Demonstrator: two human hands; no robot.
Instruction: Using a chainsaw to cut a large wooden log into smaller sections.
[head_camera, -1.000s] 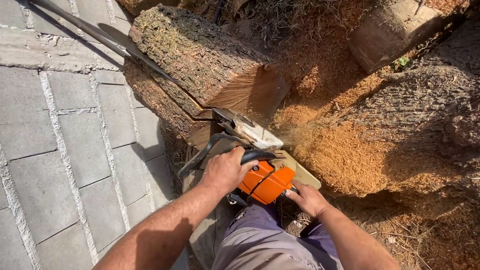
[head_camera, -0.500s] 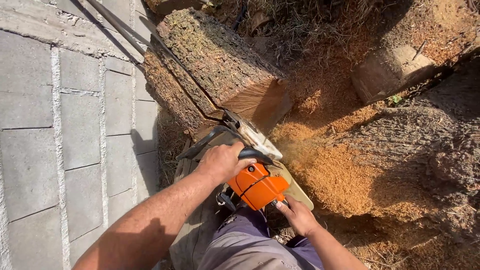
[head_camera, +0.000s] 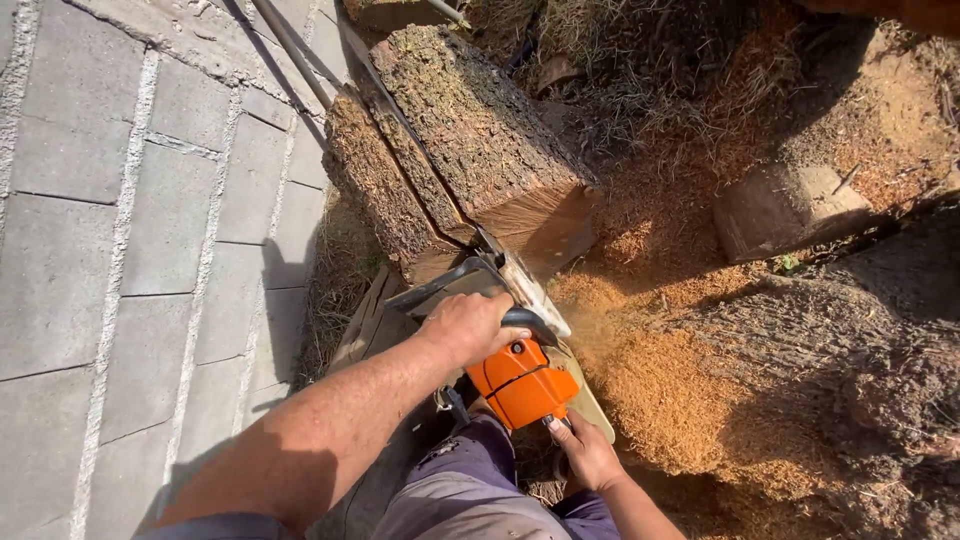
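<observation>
Nearest, the right hand (head_camera: 588, 455) has its fingers closed around the rear handle of the orange chainsaw (head_camera: 520, 380), which sits at centre just above the person's grey trousers (head_camera: 470, 495). A little farther, the left hand (head_camera: 470, 325) grips the saw's front handle bar. Beyond, its bar is sunk lengthwise in a bark-covered log (head_camera: 450, 150), sawdust (head_camera: 650, 390) heaped to the right and grey paving (head_camera: 120, 220) to the left.
</observation>
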